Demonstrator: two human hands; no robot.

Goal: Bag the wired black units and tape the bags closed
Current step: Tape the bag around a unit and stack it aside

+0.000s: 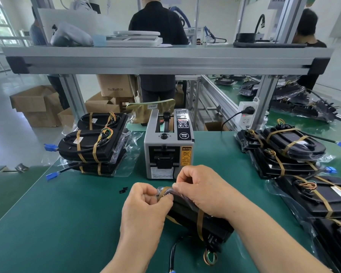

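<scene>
A black wired unit (197,219) in a clear plastic bag lies on the green mat (67,213) in front of me, banded with tan tape strips. My left hand (146,201) pinches the bag's folded far end. My right hand (201,190) lies over the unit and pinches the same end from the other side, where a tan tape strip (162,191) sits. Coloured wires (210,257) and a black cable (173,251) stick out at the near end. The grey tape dispenser (168,146) stands just behind my hands.
A stack of bagged units (94,142) lies at the left, with blue connectors (51,147) poking out. More bagged units (284,146) are piled along the right edge. A small black piece (123,190) lies on the mat. A shelf frame (165,60) crosses overhead; people stand behind it.
</scene>
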